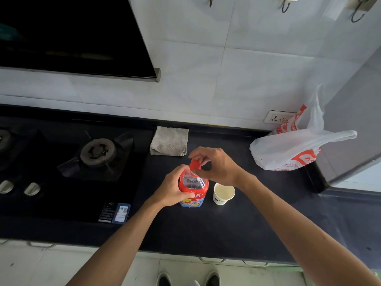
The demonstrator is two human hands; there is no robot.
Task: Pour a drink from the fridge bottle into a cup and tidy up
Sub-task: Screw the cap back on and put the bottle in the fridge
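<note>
Two fingers point(198, 154) of the right hand point(218, 166) pinch the red cap point(194, 164) at the top of the bottle point(193, 183). The left hand point(173, 188) grips the bottle's side. It stands upright on the counter point(247, 223), and the cup point(222, 201) sits just beside it, nearer the right hand.

— What colours on the bottle point(193, 186)?
— Red label, blue and yellow lower down; the cap point(194, 165) is red too.
— And the cup point(223, 194)?
— White. The cloth point(169, 140) is grey, the bag point(288, 149) white with orange-red print, the counter point(226, 228) black.
</note>
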